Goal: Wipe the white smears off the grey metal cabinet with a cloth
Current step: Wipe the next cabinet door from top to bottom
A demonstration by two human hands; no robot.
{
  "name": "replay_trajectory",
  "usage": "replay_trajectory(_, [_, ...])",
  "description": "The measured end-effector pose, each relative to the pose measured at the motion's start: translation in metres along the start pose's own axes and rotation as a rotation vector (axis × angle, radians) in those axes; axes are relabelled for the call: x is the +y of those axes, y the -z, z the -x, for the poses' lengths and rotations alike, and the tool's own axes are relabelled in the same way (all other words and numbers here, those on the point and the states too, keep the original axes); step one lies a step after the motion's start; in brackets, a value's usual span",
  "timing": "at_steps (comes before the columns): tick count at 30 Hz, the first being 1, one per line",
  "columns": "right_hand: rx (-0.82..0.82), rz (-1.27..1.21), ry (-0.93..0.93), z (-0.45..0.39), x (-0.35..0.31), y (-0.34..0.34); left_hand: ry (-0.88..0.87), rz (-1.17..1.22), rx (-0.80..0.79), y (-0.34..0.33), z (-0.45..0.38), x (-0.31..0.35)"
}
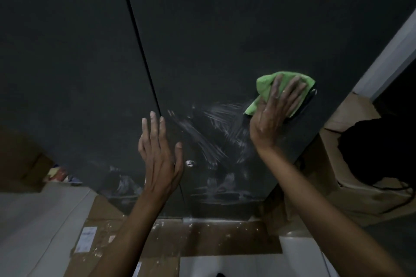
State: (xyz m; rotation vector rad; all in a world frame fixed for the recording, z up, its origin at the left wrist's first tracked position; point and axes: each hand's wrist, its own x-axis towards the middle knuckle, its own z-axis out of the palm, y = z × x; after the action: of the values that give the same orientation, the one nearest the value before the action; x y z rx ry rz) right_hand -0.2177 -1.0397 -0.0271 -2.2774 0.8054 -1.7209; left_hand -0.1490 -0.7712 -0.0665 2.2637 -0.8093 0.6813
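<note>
White smears (216,128) streaked across the lower cabinet (225,29) door, more low down by the floor; wiping under way, most still to clear. Green cloth (265,90) pressed flat by right hand (276,105), fingers straight, up-right of the streaks; left hand (157,155) splayed, empty, bracing by the door seam. Next, probably a firm sweep down-left through the streaks; handle under the cloth mostly hidden, dim light blurring the faint marks.

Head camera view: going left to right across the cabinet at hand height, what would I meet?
Left hand → keyhole → white smears → right hand pressing the green cloth on the cabinet.
</note>
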Motion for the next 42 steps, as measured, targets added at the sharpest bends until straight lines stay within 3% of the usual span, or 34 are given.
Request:
replay_trajectory(7, [-0.127, -0.011, 0.167, 0.037, -0.097, -0.048, 0.094, -0.005, 0.06, 0.03, 0.003, -0.024])
replay_trajectory(11, [-0.262, -0.005, 0.381, 0.072, -0.135, -0.071, 0.099, -0.018, 0.073, 0.038, 0.007, -0.036])
replay_trajectory(18, [-0.46, -0.018, 0.648, 0.077, -0.116, -0.071, 0.083, 0.014, 0.029, 0.035, 0.004, -0.035])
replay_trajectory(22, [-0.457, 0.063, 0.496, 0.073, -0.053, -0.041, 0.02, 0.04, 0.006, 0.028, -0.004, -0.014])
replay_trajectory(30, [-0.262, 0.231, 0.022, 0.08, 0.082, 0.027, -0.06, 0.083, -0.075, 0.002, 0.002, 0.013])
replay_trajectory(37, [-0.125, -0.008, -0.326, 0.077, 0.044, 0.004, -0.049, 0.07, -0.099, -0.001, 0.015, 0.007])
replay_trajectory(42, [-0.252, -0.009, -0.107, 0.096, -0.006, -0.021, -0.006, 0.067, -0.122, 0.007, 0.024, -0.006])
